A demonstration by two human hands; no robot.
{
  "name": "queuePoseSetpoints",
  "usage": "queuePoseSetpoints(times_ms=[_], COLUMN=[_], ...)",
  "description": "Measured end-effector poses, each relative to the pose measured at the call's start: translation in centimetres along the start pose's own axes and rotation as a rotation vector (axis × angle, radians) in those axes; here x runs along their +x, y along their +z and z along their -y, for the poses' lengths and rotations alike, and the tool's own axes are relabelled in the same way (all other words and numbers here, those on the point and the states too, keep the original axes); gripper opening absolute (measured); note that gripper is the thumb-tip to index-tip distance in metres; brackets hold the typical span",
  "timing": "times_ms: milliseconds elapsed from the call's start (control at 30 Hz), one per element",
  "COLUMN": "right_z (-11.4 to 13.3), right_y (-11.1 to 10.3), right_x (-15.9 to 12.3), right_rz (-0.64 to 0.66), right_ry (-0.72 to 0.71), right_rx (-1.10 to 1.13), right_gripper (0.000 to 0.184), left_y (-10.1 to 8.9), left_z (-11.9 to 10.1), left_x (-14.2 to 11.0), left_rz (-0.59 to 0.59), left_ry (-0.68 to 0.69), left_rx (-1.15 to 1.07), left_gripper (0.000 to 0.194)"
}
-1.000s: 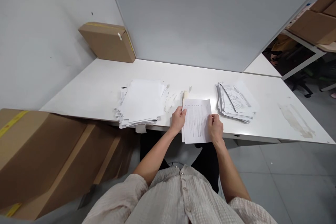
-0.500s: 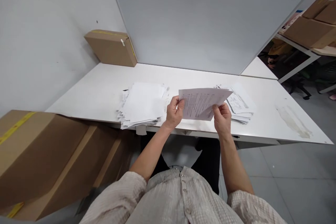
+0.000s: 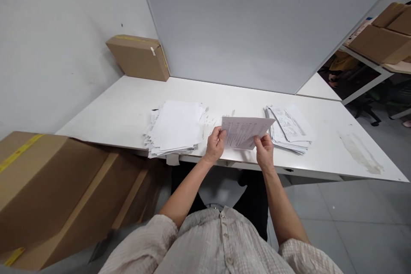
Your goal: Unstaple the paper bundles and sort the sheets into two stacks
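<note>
I hold a white printed paper up in front of me, over the front part of the long white table. My left hand is closed on its left edge, the thumb lying on the near face and the fingers curled behind. My right hand pinches it near its lower right corner, thumb also on the near face. The paper spans the space between my two hands, tilted, its top edge reaching above both of them and its upper right corner sticking out past my right thumb. Lines of small dark print run over the side facing me, too small to read; I cannot tell whether it is one sheet or several.

To the left of my left hand, a little apart from it, lies a thick, uneven stack of white paper, with a blank sheet on top. Just beyond my right hand, to the right, is a smaller stack of printed sheets, its upper sheets fanned at different angles. Farther back on the left, a flat brown cardboard box with yellow tape stands on the table against the large pale grey panel.
</note>
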State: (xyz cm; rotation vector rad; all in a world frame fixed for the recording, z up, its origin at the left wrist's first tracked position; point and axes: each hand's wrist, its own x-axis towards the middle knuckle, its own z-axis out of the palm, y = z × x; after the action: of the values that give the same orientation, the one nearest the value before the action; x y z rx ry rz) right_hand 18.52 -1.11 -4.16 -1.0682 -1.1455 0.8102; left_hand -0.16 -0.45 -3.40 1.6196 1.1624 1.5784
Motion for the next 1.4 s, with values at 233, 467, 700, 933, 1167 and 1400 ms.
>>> queuePoseSetpoints(times_ms=[233,467,700,933,1167,1400], right_z=[-0.2,1.6,1.8,1.4,0.8,0.5], right_y=[-0.2,-1.3,-4.4,-5.1,-3.9,-3.0], right_x=[0.0,-1.6,-5.0,-4.9,-3.2,-2.0], right_rz=[0.006,0.025,0.259,0.280,0.223,0.202], right_ry=[0.011,0.110,0.642,0.796,0.790,0.773], right_rx=[-0.038,-0.091,-0.157,-0.162,-0.171,-0.215], right_gripper=[0.021,0.024,0.035,0.036,0.030,0.028], left_y=[0.0,0.0,-0.7,-0.4,0.4,0.2], left_z=[-0.4,-2.6,0.4,4.4,6.1,6.0], left_x=[0.3,-0.4,-2.9,0.0,1.4,1.1], left_rz=[-0.033,-0.023,0.163,0.092,0.214,0.287], left_ry=[-0.027,-0.143,-0.560,-0.203,0.024,-0.037], left_rx=[-0.031,-0.099,-0.142,0.242,0.318,0.354], left_gripper=[0.027,0.026,0.027,0.027,0.045,0.052])
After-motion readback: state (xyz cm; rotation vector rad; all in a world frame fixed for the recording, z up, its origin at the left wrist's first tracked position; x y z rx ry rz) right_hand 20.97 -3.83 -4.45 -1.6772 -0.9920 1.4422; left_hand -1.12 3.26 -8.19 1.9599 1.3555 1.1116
